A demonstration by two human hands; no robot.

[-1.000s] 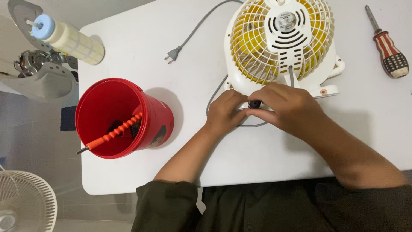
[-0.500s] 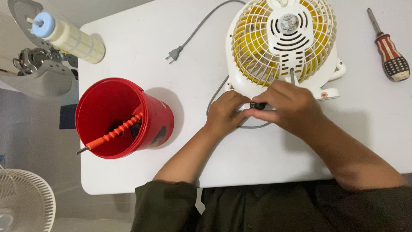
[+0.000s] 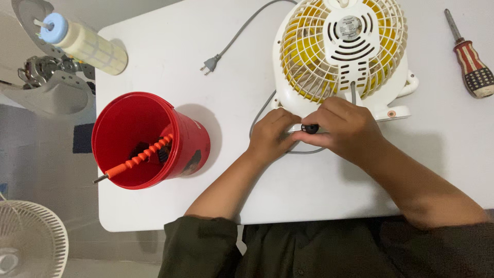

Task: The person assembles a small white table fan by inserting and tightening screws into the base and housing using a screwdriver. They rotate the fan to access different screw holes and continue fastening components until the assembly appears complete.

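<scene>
**Both hands at the base of the fan**

A red bucket (image 3: 149,140) with an orange tool (image 3: 138,159) inside stands at the table's left. The left hand (image 3: 271,135) presses on the fan (image 3: 342,56) base, fingers curled. The right hand (image 3: 343,128) clenches a small black knob (image 3: 309,128) there. A screwdriver (image 3: 471,64) lies far right.

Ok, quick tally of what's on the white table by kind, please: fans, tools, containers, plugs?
Fans: 1, the white and yellow desk fan lying grille-up.
Screwdrivers: 2, one with a striped handle at the right edge, one orange-handled inside the bucket.
Containers: 2, a red plastic bucket and a pale bottle with a blue cap.
Plugs: 1, a grey two-pin plug.
Total: 6.
</scene>
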